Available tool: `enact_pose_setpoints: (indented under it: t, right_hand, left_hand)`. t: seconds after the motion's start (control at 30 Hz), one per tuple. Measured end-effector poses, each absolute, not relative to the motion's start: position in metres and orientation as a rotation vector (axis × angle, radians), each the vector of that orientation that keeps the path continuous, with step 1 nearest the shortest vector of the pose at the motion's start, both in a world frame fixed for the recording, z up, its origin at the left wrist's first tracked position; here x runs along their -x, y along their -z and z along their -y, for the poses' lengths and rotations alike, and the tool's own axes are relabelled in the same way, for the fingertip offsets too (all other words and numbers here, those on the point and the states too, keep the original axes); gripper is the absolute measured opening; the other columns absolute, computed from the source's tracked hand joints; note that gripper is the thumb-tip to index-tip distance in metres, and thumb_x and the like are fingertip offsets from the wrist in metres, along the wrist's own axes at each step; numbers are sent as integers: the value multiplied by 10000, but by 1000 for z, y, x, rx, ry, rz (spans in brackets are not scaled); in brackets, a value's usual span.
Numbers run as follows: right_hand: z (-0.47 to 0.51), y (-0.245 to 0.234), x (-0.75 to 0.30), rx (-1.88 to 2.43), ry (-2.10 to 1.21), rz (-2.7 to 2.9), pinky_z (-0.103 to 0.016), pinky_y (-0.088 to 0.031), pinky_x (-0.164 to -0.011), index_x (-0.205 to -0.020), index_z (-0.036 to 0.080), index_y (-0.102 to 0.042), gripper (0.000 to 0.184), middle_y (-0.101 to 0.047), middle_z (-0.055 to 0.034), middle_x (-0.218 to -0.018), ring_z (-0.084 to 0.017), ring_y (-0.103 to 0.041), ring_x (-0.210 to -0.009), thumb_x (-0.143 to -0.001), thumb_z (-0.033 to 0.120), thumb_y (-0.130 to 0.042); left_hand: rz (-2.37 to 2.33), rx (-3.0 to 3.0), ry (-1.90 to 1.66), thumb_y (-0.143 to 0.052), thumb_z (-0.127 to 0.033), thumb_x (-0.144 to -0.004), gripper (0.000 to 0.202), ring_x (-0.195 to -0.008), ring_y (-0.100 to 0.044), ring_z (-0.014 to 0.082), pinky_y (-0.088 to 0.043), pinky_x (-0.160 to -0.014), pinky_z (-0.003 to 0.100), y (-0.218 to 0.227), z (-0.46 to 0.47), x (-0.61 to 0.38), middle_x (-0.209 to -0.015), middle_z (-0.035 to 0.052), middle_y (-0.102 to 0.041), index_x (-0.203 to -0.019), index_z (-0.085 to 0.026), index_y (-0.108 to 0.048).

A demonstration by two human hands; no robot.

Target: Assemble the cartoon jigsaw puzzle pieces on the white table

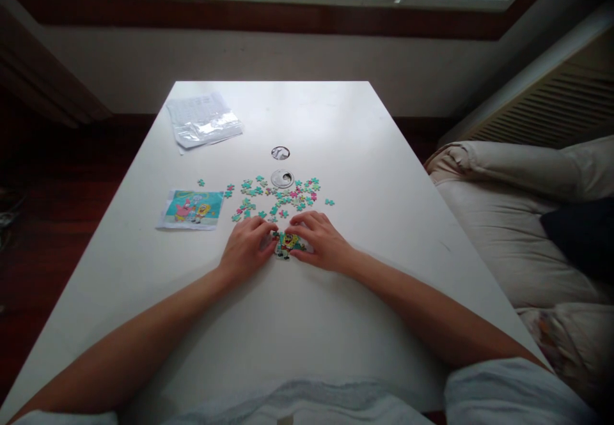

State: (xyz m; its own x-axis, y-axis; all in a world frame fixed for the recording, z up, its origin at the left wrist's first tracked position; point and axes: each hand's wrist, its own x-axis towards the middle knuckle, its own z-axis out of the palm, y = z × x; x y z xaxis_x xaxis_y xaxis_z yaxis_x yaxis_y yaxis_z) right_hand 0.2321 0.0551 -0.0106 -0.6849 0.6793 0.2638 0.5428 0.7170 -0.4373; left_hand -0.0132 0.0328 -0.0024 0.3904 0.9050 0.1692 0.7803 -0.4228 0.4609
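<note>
Both hands rest on a white table (364, 156) around a small joined patch of jigsaw pieces (286, 243) showing a yellow cartoon figure. My left hand (247, 246) curls against the patch's left side, fingertips touching it. My right hand (320, 241) presses its fingertips on the right side and top. Several loose teal and pink puzzle pieces (275, 196) lie scattered just beyond the hands.
A cartoon reference picture (192, 209) lies left of the pieces. A crumpled clear plastic bag (204, 121) sits at the far left. Two round metal lids (281, 166) lie mid-table. A beige sofa (518, 220) stands at the right, windows behind.
</note>
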Motion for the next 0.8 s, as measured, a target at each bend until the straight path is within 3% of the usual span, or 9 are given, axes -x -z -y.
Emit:
enact_pose_setpoints:
  t: [0.8]
  right_hand:
    - [-58,8,-232,893,-473,2550,-474,-389,-1061,-1259,246,-634,405,-604,-109,-1289,-284,-504,-1230,-891,402,-698]
  left_hand:
    - [-1485,-2406,-569,-621,-284,-926,198,-1011,-581,243,-460,-935,404,3,-33,12,-1031,61,-625,-1104,-233,-692]
